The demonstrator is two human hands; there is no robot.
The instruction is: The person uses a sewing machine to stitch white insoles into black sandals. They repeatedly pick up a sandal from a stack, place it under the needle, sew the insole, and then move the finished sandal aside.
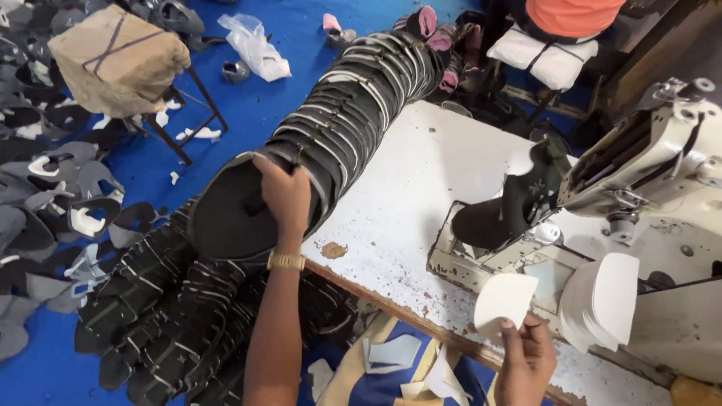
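My left hand grips the near end of a long curved stack of black shoe uppers with white edges that lies along the left edge of the white worktable. A gold watch sits on that wrist. My right hand pinches a small white cut piece near the table's front edge. A black shoe upper sits on the sewing machine at the right. A stack of white pieces stands beside my right hand.
More black uppers are piled below the table on the blue floor. Grey and white cut parts cover the floor at left. A padded stool stands at upper left, a plastic bag beyond it. A seated person in orange is at the top.
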